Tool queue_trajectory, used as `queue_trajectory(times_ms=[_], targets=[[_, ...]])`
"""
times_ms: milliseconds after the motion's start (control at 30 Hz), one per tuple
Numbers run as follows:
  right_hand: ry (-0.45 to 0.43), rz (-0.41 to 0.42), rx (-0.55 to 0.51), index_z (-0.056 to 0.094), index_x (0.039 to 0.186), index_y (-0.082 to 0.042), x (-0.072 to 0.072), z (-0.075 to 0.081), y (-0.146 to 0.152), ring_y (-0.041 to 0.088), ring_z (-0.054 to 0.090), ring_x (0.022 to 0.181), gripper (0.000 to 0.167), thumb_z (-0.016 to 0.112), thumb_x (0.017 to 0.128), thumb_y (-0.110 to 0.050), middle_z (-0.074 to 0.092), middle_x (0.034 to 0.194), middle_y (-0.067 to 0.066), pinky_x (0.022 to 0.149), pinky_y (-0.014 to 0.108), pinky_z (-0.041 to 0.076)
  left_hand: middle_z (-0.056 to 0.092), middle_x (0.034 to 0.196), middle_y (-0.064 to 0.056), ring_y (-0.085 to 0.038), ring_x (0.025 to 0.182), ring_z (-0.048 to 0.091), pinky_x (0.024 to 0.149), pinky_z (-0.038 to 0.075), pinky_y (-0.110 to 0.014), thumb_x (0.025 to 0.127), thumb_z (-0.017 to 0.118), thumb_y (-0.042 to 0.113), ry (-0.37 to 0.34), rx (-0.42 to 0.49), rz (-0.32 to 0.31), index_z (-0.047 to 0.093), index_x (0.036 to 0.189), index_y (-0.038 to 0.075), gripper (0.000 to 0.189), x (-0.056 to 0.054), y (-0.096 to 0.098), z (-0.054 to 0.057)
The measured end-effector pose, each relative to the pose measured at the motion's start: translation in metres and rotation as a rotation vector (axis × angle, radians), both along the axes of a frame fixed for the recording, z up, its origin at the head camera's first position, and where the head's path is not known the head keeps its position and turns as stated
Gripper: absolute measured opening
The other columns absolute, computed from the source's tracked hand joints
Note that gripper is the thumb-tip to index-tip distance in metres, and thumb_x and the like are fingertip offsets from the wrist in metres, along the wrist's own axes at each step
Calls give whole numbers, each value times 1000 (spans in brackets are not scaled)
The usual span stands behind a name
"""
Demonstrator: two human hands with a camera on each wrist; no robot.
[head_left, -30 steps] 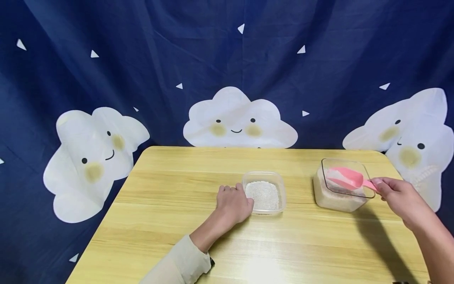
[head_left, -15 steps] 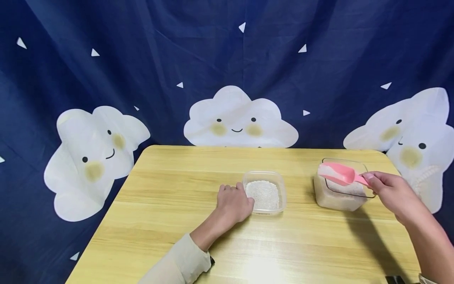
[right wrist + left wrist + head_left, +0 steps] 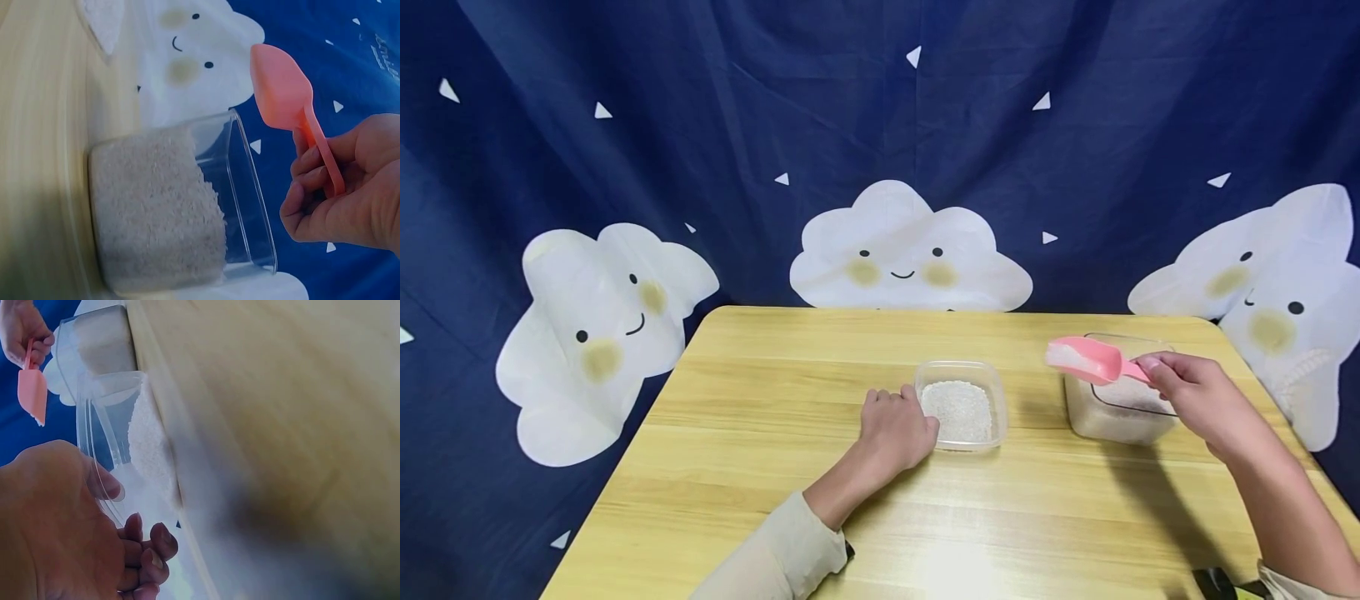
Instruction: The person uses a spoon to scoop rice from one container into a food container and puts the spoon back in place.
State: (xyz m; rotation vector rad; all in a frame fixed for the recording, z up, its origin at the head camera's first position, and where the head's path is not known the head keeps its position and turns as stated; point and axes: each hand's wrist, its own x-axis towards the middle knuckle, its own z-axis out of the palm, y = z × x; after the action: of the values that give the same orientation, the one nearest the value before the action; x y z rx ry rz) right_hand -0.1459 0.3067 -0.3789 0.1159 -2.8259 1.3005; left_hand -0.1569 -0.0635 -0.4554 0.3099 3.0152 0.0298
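Note:
My right hand (image 3: 1201, 398) grips the handle of a pink scoop (image 3: 1086, 360), which carries white rice. In the head view the scoop overlaps the left part of a large clear container (image 3: 1112, 425); the right wrist view shows it above that container's rim. Rice (image 3: 156, 212) fills much of the large container. My left hand (image 3: 897, 429) holds the left side of a small clear plastic container (image 3: 998, 392), thumb near its front corner. A layer of rice (image 3: 957, 410) lies in this small container. In the left wrist view the thumb (image 3: 107, 482) overlaps its rim, fingers curled alongside.
Both containers stand on a light wooden table (image 3: 760, 383), the large one to the right of the small one with a gap between. Behind the table hangs a dark blue curtain (image 3: 880, 108) with smiling clouds.
My right hand has moved left, taking the loaded scoop from over the middle of the large container to past its left edge. My left hand and the small container have stayed put.

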Motion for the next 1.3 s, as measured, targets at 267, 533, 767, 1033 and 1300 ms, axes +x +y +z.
queue_trajectory(times_ms=[267,533,767,1033,1300], targets=[[-15,25,13,64,115,9,-3,2,-13,3,46,79,37,42,111,-20,53,82,-16,67,23,41,56,74,-5,-23,70,48,75,33,-35,100,37,41,17,4,0,48,91,7,37,0,0,-1],[-22,80,-27,63,109,7,-6,2,-29,9,42,69,35,41,111,-19,48,75,-7,58,30,35,57,76,-7,-24,72,49,77,35,-36,100,38,43,11,17,-4,50,95,6,40,1,1,0],[-11,78,-38,63,104,6,-7,4,-42,9,43,67,35,44,111,-22,47,73,-6,57,30,36,55,74,-6,-24,71,48,76,34,-35,101,38,43,10,11,-5,49,94,6,40,2,1,0],[-13,120,-37,61,98,4,-11,3,-58,7,36,60,37,43,111,-26,38,68,-7,53,32,32,55,75,-5,-23,72,48,76,33,-35,100,38,43,7,12,2,49,94,7,38,1,0,-2],[19,129,44,68,102,1,-17,-1,-75,7,43,70,36,44,111,-25,49,76,1,64,25,36,56,76,-5,-23,72,48,77,33,-35,100,37,42,2,9,3,49,95,7,38,0,0,-3]])
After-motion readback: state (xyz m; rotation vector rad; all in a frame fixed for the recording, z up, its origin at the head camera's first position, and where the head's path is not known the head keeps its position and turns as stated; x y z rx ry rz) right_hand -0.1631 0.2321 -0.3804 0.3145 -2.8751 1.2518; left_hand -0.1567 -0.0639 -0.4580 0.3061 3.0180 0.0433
